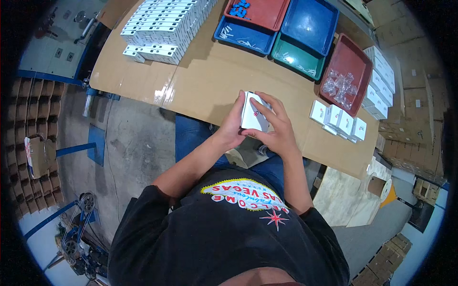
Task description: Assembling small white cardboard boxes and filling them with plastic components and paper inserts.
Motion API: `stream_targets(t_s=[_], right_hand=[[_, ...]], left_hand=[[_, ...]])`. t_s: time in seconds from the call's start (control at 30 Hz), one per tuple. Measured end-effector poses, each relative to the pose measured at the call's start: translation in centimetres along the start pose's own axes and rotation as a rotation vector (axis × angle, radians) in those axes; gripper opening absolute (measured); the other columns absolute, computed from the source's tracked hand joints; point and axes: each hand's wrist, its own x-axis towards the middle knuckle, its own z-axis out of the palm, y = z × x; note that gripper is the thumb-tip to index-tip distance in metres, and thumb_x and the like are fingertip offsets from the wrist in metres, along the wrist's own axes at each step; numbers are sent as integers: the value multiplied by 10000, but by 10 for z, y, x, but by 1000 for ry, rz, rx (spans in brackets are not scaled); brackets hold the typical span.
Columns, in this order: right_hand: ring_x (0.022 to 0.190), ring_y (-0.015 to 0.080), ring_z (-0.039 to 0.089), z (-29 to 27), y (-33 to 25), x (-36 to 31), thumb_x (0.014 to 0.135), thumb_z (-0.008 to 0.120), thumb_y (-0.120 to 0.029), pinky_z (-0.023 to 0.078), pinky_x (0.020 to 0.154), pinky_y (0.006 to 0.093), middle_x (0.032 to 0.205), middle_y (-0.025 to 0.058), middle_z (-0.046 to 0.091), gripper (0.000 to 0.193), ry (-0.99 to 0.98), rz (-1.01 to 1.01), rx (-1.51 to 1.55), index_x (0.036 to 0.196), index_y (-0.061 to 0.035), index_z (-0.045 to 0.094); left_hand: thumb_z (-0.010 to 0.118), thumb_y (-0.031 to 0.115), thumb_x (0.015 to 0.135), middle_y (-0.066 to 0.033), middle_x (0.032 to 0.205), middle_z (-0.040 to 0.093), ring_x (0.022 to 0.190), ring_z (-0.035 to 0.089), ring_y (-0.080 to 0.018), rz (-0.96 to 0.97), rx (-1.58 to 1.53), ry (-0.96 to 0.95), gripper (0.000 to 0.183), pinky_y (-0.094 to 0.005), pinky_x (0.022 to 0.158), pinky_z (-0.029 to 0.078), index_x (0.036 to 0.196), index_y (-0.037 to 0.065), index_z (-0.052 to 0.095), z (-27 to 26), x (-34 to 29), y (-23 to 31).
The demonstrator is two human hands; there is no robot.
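Closely cupped: a small white box between two bare hands, above the table's near edge

Roughly at the centre of the view, a white box (253, 123) is held up at the near edge of a cardboard-covered table (205, 88), in front of the wearer's body. The left hand (231, 125) curves around its left side, the palm turned inward. The right hand (279, 127) comes from the other side, fingers laid over the upper part of the printed face and thumb at the lower edge. Both hands are closed only to the box's width and have hold of it together; this two-sided grip probably keeps it steady and leaves its face toward the eyes.

Just to the right, a small group of white boxes (318, 112) lies on the table, near the right hand and seemingly within easy reach. Beyond it, a red tray (350, 52) holds clear packets (339, 89).

Farther back, a green tray (296, 47) and a blue tray (242, 33) hold small pale pieces, and another red tray (269, 12) holds blue pieces (240, 8); separate trays likely keep the kinds apart. At the back left stands a large stack of white cartons (162, 28), its tight rows perhaps saving table space.
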Motion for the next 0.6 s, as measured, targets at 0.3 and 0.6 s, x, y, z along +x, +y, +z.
stream_targets(t_s=[0.3,0.6], right_hand=[[1334,366,550,-4,1,3,668,942,-287,476,1096,467,1454,159,581,774,-10,19,-3,1379,-115,689],[1339,365,546,-1,1,3,672,941,-278,488,1084,465,1451,158,582,757,-8,14,-14,1368,-110,695]], left_hand=[[313,668,1083,-75,1154,685,1050,706,-200,-4,39,16,648,-385,874,599,1377,138,543,0,1,2],[319,668,1081,-72,1187,673,1088,697,-206,-18,45,12,650,-381,898,594,1392,135,527,3,-1,3]])
